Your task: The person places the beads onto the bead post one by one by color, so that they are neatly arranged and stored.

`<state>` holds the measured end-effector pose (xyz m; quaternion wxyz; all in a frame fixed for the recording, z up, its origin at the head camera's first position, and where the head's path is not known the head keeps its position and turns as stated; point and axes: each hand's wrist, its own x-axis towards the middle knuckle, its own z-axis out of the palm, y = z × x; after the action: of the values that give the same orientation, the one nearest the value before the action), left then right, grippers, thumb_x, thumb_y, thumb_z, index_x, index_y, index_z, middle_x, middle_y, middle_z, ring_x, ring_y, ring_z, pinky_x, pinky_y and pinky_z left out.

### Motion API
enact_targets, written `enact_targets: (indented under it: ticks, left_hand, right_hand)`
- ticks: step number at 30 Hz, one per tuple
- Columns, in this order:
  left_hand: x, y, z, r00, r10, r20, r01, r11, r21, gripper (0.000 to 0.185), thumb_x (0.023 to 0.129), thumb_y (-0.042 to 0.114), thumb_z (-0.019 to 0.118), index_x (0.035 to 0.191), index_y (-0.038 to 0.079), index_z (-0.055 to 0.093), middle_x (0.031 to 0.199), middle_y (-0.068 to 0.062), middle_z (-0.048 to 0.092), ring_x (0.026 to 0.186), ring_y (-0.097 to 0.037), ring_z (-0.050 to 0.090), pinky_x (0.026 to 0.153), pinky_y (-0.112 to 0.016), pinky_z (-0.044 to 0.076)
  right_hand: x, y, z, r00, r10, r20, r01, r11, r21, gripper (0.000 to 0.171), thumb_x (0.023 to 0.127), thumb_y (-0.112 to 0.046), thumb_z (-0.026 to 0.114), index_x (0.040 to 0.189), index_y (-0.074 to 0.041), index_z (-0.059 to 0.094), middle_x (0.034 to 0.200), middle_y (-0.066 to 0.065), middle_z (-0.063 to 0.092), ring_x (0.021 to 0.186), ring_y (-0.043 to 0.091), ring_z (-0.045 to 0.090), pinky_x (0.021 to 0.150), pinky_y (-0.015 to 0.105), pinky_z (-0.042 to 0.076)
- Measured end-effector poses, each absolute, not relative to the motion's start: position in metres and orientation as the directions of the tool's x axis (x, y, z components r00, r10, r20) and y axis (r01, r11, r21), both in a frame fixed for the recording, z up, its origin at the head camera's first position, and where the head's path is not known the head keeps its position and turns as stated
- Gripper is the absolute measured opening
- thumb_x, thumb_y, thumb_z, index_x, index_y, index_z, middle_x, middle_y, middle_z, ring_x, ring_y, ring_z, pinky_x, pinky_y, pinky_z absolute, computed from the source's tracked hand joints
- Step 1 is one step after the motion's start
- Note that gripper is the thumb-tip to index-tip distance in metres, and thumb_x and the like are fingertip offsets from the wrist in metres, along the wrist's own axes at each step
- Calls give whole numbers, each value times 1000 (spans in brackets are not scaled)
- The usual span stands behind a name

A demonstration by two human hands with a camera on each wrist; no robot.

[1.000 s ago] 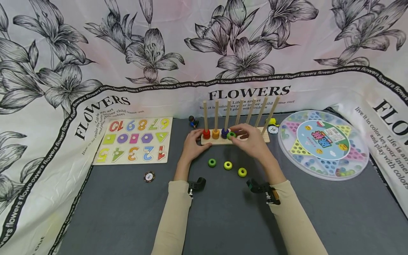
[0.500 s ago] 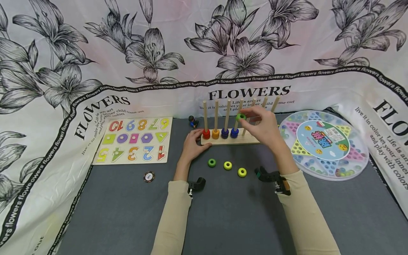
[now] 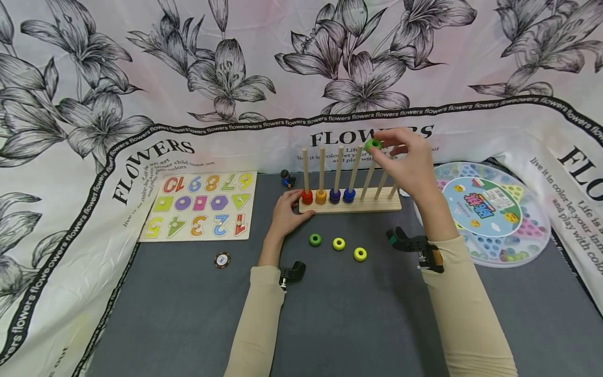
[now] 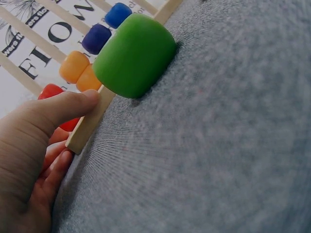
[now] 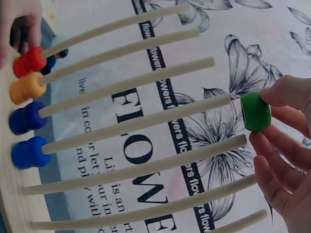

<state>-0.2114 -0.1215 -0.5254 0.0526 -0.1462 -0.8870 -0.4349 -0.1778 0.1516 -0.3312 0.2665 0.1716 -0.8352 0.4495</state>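
Observation:
My left hand (image 3: 285, 215) grips the left end of a wooden peg stand (image 3: 372, 206), thumb along its front edge. Between thumb and fingers my right hand (image 3: 411, 166) pinches a green bead (image 5: 256, 111), held up level with the peg tops, close to the tip of the fourth peg (image 5: 146, 122) from the left. Red beads (image 3: 307, 197), orange beads (image 3: 321, 197), dark blue beads (image 3: 335, 196) and blue beads (image 3: 349, 196) sit low on the left pegs. The pegs to the right bear no beads. In front lie a loose green bead (image 3: 315, 240) and two yellow beads (image 3: 338, 244).
A number-and-shape board (image 3: 198, 207) lies left, with a round chip (image 3: 222, 260) below it. Behind the stand's left end is a small figure (image 3: 287, 178). On the right lies a round game board (image 3: 494, 230). A flowered cloth (image 3: 226, 94) hangs behind.
My right hand has lifted the green bead from low by the blue beads up to the peg tops, and rightward. My left hand stays on the stand.

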Motion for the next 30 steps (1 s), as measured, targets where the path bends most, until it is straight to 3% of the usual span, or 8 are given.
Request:
enact_targets:
  ticks: [6,19,30]
  left_hand:
    - [-212,-120,-525,-953,214,217,302,574,761,66,82,24,82,138,0,56,138,-15,52,118,-31,51,97,-38,50]
    - [-212,-120,-525,-952,215,217,304,576,759,67,83,25,81,139,0,56,139,-16,52,120,-31,50,98,-37,50]
    - [-212,-120,-523,-955,210,209,294,577,762,67,83,25,82,138,-1,56,140,-15,52,121,-30,50,98,-37,49]
  right_hand:
    - [-180,156,-327,-792,-8,611,-500,581,-642,22,86,-3,73,108,3,73,101,15,70,82,-4,55,68,18,46]
    - [-179,160,-326,-822,29,568,-424,635,-646,22,88,-7,69,109,1,73,104,17,69,88,25,64,66,21,44]
    - [-176,161,-337,-790,16,612,-481,602,-637,22,88,-7,71,108,3,73,102,15,70,87,20,64,69,12,45]
